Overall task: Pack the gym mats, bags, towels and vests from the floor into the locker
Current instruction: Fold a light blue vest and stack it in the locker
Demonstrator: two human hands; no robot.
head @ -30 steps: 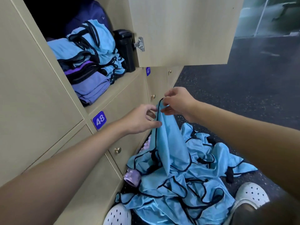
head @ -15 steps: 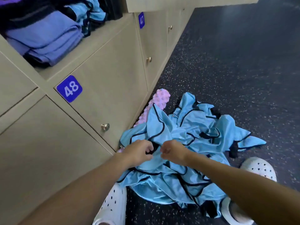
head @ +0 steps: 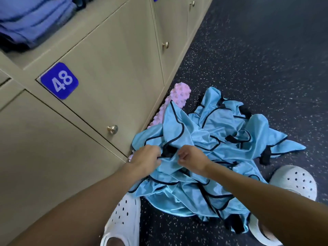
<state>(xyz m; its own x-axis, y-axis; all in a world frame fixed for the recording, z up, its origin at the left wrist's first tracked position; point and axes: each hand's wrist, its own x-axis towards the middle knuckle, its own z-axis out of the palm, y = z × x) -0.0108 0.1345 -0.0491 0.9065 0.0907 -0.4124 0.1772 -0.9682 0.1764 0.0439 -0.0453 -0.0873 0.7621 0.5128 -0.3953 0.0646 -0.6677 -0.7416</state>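
- Two hands work close together at the near top of the heap. The left hand (head: 146, 159) and the right hand (head: 192, 159) are both curled tight, each pinching a bunch of one light-blue shiny vest with black trim (head: 174, 128), with a dark opening of the garment between them.
- That vest is not yet free. It lies on a crumpled pile of matching blue vests (head: 230, 132) on the dark speckled rubber floor (head: 248, 59), just beside the base of the beige lockers.
- The open locker compartment (head: 58, 48) sits up at the left, above the door numbered 48 (head: 99, 71), with folded purple fabric (head: 30, 20) in it.
- Likely snag: the black-edged straps and armholes look interlaced, so a lift may drag neighbouring vests up, and they could drop off halfway to the locker.
- Slick fabric held only by small bunches may slide out of the fingers if the pull is sharp.
- The pile's edges reach the white perforated clogs (head: 295, 180). A foot on a hem would pin the cloth and could strain a seam.
- A pink knobbly foam roller (head: 178, 94) lies partly under the pile against the locker base. Cloth tugged across it may set it rolling.
- An unfolded vest stuffed onto the stack could crowd or topple what is stored there.
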